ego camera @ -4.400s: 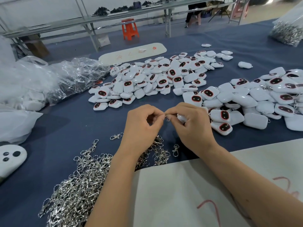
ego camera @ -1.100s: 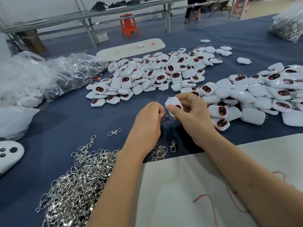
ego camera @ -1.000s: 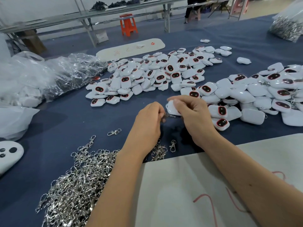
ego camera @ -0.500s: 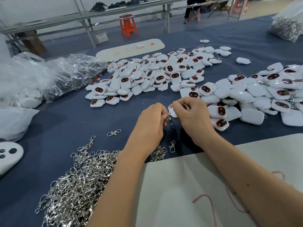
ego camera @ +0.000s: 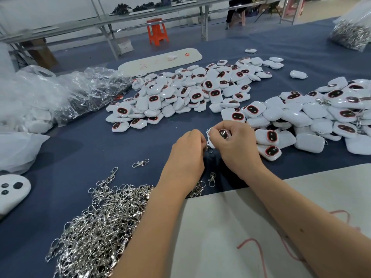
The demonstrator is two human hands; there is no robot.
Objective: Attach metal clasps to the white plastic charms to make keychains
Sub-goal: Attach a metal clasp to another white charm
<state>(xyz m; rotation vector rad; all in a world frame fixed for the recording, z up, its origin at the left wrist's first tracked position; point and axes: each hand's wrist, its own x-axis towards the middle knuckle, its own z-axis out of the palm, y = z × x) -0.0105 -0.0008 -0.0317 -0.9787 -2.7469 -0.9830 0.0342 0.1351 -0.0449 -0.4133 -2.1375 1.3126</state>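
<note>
Pinching a clasp (ego camera: 208, 147) in my left hand (ego camera: 187, 155), fingers curled tight round it; my right hand (ego camera: 233, 146) grips one charm (ego camera: 217, 135), dark face up, thumb and fingers closed on its edges. Both sit above the blue cloth (ego camera: 80, 157), hands nearly touching.

Step in hand, my judgement: threading the clasp through the charm's loop. The loop itself is hidden by my fingers. Best done with the charm held steady and the clasp turned in, not forced.

Stock, outward:
- Spare clasp (ego camera: 211, 178), just beside my left wrist.
- Clasp heap (ego camera: 100, 223), loose, near left.
- Charm pile (ego camera: 190, 93), loose, ahead.
- Second pile (ego camera: 321, 115), right; some seem clasped.
- Clear bag (ego camera: 86, 93), left: contents dark, unclear.
- Far bag (ego camera: 351, 35), right: metal pieces, likely clasps.
</note>
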